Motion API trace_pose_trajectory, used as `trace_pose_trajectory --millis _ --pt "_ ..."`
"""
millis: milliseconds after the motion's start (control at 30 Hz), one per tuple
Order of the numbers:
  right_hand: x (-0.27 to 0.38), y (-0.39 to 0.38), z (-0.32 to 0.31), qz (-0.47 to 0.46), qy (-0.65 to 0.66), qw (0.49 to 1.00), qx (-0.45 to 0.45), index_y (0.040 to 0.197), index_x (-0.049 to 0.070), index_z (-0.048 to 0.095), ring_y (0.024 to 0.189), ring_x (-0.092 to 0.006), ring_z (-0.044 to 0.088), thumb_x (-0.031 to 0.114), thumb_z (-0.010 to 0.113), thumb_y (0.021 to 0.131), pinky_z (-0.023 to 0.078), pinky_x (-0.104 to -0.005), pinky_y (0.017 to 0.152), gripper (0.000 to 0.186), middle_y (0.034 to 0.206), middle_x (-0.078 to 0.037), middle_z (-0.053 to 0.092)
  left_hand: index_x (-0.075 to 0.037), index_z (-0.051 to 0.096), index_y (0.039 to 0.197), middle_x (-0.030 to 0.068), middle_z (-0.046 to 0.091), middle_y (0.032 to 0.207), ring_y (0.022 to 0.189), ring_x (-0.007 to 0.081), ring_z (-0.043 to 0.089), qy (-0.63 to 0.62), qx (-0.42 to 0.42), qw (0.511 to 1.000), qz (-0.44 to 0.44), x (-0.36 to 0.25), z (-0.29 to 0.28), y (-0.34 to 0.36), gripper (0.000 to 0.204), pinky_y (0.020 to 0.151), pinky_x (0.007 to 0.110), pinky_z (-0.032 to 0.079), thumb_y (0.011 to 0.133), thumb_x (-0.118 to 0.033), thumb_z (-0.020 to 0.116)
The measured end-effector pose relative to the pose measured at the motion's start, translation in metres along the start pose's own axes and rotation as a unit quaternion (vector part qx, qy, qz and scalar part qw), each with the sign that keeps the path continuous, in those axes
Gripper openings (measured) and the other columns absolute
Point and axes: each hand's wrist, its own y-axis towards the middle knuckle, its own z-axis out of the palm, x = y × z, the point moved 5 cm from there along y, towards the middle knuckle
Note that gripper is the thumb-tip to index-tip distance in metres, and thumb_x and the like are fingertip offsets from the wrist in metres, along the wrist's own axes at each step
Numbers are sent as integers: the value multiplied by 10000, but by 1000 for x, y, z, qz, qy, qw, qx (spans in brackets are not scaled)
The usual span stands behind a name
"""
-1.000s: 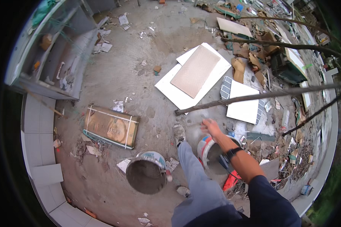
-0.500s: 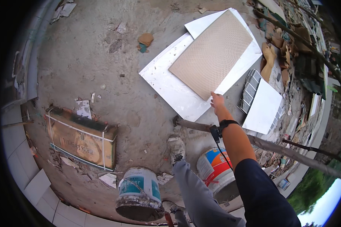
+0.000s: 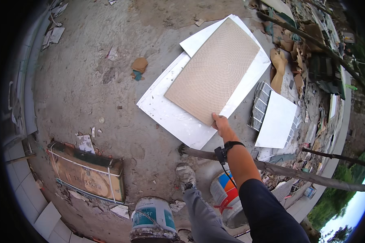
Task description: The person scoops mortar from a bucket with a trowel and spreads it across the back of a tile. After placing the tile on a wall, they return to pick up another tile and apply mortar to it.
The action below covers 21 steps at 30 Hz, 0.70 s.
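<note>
My right hand (image 3: 222, 122) is closed on the near corner of a beige textured tile (image 3: 217, 69), thumb on top and the other fingers partly hidden. The tile carries a pattern of curved lines. It lies slanted over several white sheets or tiles (image 3: 166, 107) fanned out on the ground. A black strap with a small device (image 3: 227, 150) circles my right wrist, and a cable hangs from it. My left hand is out of view.
A wooden pole (image 3: 280, 169) crosses under my right forearm. Nearby stand a white-and-teal bucket (image 3: 152, 216) and a red, blue and white bucket (image 3: 225, 190). A strapped carton (image 3: 87, 172) lies at left. A white panel (image 3: 276, 119) rests on gridded pieces; debris (image 3: 300, 44) lines the right.
The view has shifted, so the tile and sheets appear lower and further left. My right hand has come further over the tile's corner, its thumb now lying on top.
</note>
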Motion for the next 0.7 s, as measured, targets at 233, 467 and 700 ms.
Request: trace_pose_trajectory --millis 233,467,700 --pt "45 -108 36 -13 83 992 96 1039 24 576 699 -134 525 355 592 930 436 -281 598 349 824 -24 588 -54 401 1379 151 472 1371 1091 322 578 -137 4 990 8 33 -23 -48 657 872 452 514 817 -176 719" --pt "247 -279 -1 -257 69 962 54 826 -10 621 577 -138 494 254 603 869 395 -295 539 269 679 -47 572 -36 427 1351 159 491 1344 1058 286 591 -124 62 974 179 7 -11 -60 531 855 400 519 857 -66 622" --pt "299 -521 -105 -218 82 963 136 745 25 572 425 -123 400 236 609 834 295 -303 407 232 571 -22 477 44 520 1207 147 613 1128 1043 209 606 27 -114 972 205 -216 72 -123 434 868 346 502 946 -300 556"
